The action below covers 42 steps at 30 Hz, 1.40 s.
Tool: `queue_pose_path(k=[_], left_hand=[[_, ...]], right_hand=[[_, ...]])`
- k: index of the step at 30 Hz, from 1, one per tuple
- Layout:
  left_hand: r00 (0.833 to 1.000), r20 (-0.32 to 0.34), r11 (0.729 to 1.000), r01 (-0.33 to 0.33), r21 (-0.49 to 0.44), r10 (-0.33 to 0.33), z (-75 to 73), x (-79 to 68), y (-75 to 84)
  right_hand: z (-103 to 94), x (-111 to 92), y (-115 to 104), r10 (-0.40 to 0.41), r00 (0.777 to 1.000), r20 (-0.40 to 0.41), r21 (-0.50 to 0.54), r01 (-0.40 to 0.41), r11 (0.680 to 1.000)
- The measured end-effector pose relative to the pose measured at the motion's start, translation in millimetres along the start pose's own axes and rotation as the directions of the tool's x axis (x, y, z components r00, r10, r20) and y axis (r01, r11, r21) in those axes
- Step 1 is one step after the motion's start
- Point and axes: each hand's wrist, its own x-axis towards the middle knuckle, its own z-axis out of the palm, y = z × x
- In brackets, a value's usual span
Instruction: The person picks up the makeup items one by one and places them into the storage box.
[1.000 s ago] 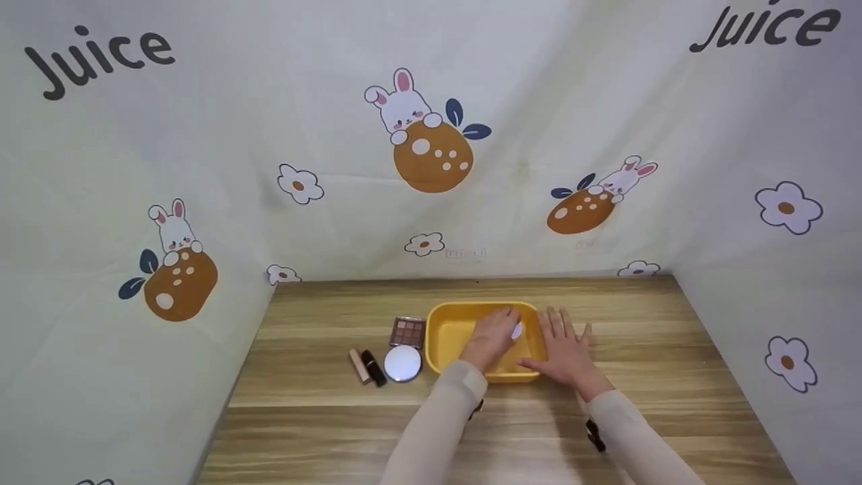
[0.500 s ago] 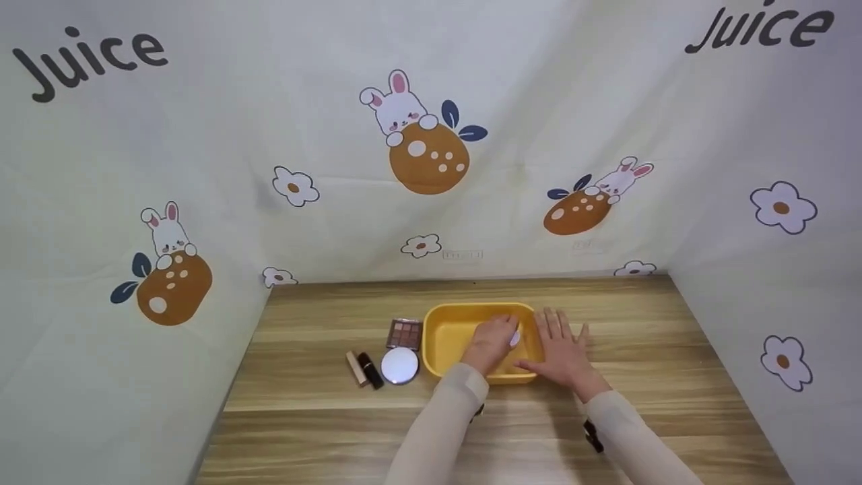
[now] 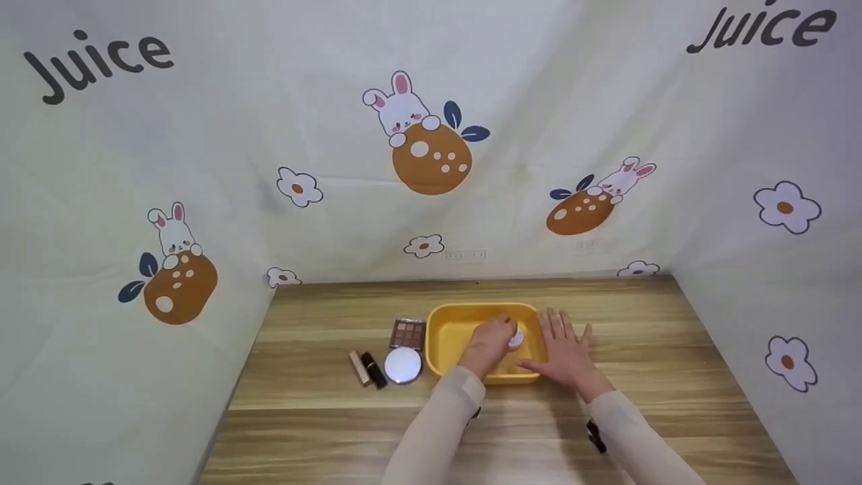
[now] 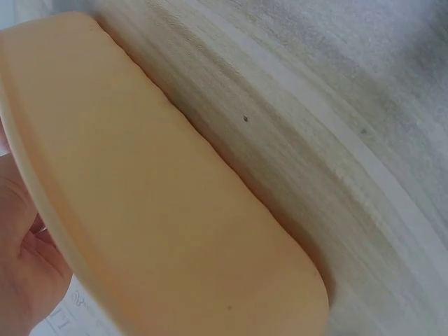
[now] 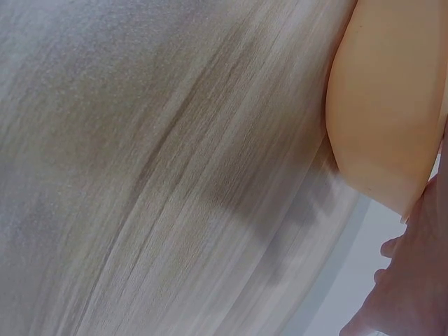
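Note:
A yellow plastic basin (image 3: 441,367) stands on the wooden table in the head view. The left hand (image 3: 491,340) reaches inside it, fingers curled round a small white, round-edged thing (image 3: 516,339) whose kind is mostly hidden by the hand. Against the basin's right side lies the right hand (image 3: 564,350), fingers spread and thumb over the near right rim. In the left wrist view the basin's outer wall (image 4: 168,189) fills much of the picture, with part of the left hand (image 4: 28,245) behind the rim. The right wrist view shows the right hand (image 5: 413,273) at the basin's edge (image 5: 385,98).
Left of the basin lie an eyeshadow palette (image 3: 407,334), a round white compact (image 3: 403,366), a black lipstick-like tube (image 3: 374,370) and a beige tube (image 3: 359,368). A printed cloth (image 3: 337,229) encloses the table (image 3: 303,431) at the back and sides.
Inside the basin, the left hand shifts slightly, and more of the white thing shows beside its fingers. The right hand stays on the basin's right side. The head view sways a little.

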Motion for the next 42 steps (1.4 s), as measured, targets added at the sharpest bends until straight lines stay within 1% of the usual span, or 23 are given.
queue_pose_path(k=[5,9,12,19,22,26,29,32,37,42], left_hand=[[0.999,-0.019,1.0,0.026,0.012,-0.026,2.7,-1.1,2.2],[0.999,-0.008,0.999,0.054,0.005,-0.054,3.1,-2.0,4.5],[0.998,0.01,0.998,0.056,-0.004,-0.056,1.7,-2.5,6.1],[0.999,0.049,1.0,0.019,-0.017,-0.019,-3.6,-3.7,9.3],[0.998,0.059,0.999,-0.005,-0.05,0.008,-7.8,-5.9,9.9],[0.998,0.057,0.992,-0.034,-0.121,0.041,-13.5,-10.6,9.5],[0.996,0.061,0.988,-0.057,-0.143,0.066,-14.9,-13.7,8.2],[0.993,0.072,0.987,-0.078,-0.141,0.089,-14.5,-15.6,6.8],[0.994,0.071,0.985,-0.071,-0.159,0.083,-15.8,-17.8,2.0],[0.997,0.056,0.983,-0.047,-0.177,0.058,-22.3,-20.1,-2.8]], right_hand=[[1.7,-1.4,-2.3,0.002,1.0,0.007,0.006,-0.002,1.0],[2.4,-1.7,-4.4,-0.009,1.0,0.008,0.009,0.009,1.0],[1.8,-1.2,-5.7,-0.017,1.0,0.009,0.004,0.017,1.0],[-1.8,-0.1,-4.6,-0.011,1.0,0.007,-0.004,0.011,1.0],[-3.2,-0.4,-3.0,-0.011,1.0,-0.004,0.009,0.011,1.0],[-4.0,-0.6,-0.9,-0.008,1.0,-0.003,0.025,0.008,1.0],[-3.5,-0.5,0.4,-0.002,1.0,0.005,0.032,0.002,1.0],[-1.8,-0.4,1.4,-0.003,1.0,0.0,0.036,0.003,0.999],[0.0,0.0,2.0,-0.009,1.0,-0.01,0.03,0.01,1.0],[-1.3,-0.4,1.5,-0.01,1.0,-0.018,0.038,0.011,0.999]])
